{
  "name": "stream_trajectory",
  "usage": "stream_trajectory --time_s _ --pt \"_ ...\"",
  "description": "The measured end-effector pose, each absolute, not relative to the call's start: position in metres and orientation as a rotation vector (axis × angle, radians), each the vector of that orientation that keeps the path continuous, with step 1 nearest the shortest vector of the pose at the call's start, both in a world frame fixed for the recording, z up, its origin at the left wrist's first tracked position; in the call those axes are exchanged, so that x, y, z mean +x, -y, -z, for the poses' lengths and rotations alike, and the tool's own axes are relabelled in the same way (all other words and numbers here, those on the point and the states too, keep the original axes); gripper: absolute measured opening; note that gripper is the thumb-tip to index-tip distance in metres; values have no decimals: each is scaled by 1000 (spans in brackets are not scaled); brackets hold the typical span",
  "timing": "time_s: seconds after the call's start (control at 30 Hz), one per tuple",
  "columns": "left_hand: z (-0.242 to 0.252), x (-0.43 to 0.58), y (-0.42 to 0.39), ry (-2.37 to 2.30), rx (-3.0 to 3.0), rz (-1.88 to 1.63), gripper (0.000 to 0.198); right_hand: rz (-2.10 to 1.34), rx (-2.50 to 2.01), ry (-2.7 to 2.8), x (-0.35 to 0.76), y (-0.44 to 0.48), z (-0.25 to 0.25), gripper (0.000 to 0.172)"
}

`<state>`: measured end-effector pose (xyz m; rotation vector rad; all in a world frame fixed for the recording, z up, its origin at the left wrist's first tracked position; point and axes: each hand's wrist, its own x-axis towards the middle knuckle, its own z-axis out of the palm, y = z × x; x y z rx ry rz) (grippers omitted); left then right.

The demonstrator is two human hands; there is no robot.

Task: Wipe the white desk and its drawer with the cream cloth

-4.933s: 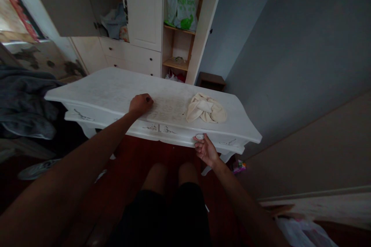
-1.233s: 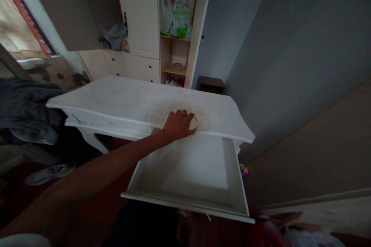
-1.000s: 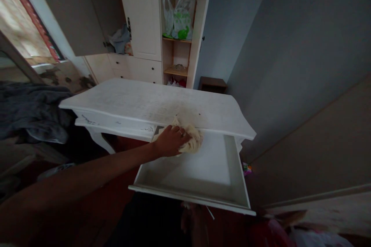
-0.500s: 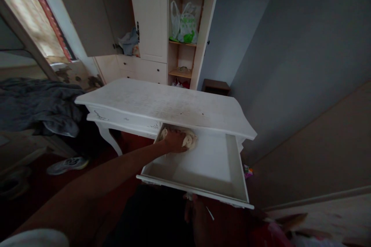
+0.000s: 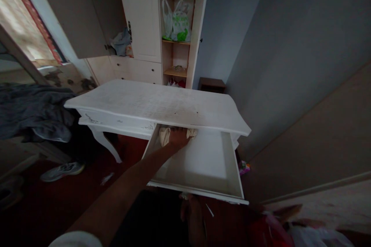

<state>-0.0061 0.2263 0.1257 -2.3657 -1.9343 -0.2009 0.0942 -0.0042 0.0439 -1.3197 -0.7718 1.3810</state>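
My left hand (image 5: 177, 138) is closed down on the cream cloth (image 5: 164, 135) at the back of the open drawer (image 5: 232, 164), right under the overhang of the white table (image 5: 150, 102). The cloth lies bunched on the drawer floor, showing on both sides of my fingers. My right hand (image 5: 191, 216) sits low beneath the drawer front, dim and blurred; I cannot tell whether it grips anything.

For a good wipe, in my judgement:
- I press the cloth flat with the palm, not the fingertips, so that it covers more of the floor.
- I work from the back corners towards the front, so that dust collects at the near wall.
- I keep my knuckles low, clear of the table's underside.
- I steady the drawer from below, since it hangs far out and may tip or slide.
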Motion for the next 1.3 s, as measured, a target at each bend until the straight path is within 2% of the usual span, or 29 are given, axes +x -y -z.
stream_trajectory --time_s 0.17,0.33,0.57,0.73,0.8,1.17,1.3 --pt "-121 33 -230 1956 -2373 328 58 -1377 -1325 749 91 8 -40 49" --pt "-115 78 -231 1745 -2513 414 60 -1397 -1348 730 89 8 -36 31" --pt "-113 132 -231 1628 -2602 480 57 -1387 -1347 715 89 6 -31 31" --pt "-115 128 -232 1490 -2684 460 53 -1400 -1296 698 85 5 -27 54" --pt "-116 120 -233 1412 -2740 427 49 -1422 -1241 681 84 4 -29 59" --pt "-116 101 -175 608 -3148 238 38 -1430 -1176 656 85 4 -33 62" --pt "-120 109 -160 509 -3256 134 28 -1410 -1174 691 88 4 -27 59"
